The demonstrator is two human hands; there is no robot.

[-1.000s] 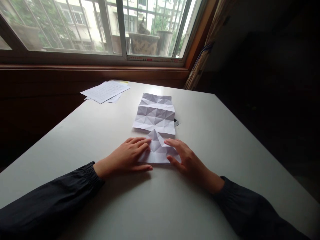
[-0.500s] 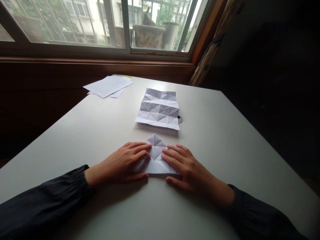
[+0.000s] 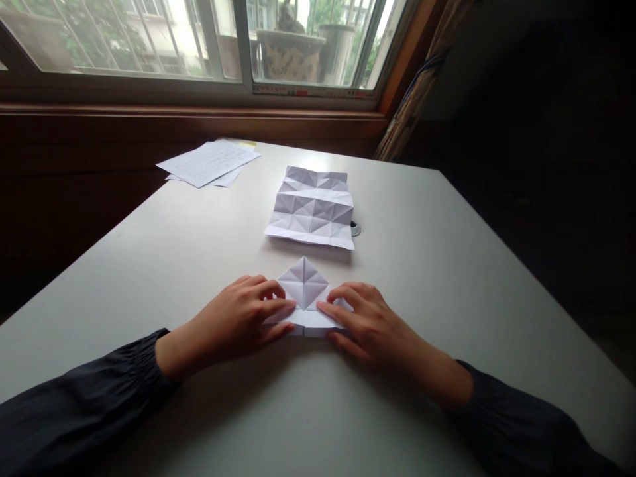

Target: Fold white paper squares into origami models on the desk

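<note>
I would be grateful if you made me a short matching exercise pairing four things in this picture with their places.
Things:
1. folded paper
2. creased sheet
3. overlapping papers
4. curtain

Places:
A. at the far left of the table
B. to the right of the window
C. touched by the left hand and right hand
D. just beyond the folded paper

Pairs: 1-C, 2-D, 3-A, 4-B

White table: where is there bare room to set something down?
On the table, one patch lies right of the creased sheet and the right hand; another lies between the loose papers and the left hand. It is crowded at the folded paper, with both hands on it.
</note>
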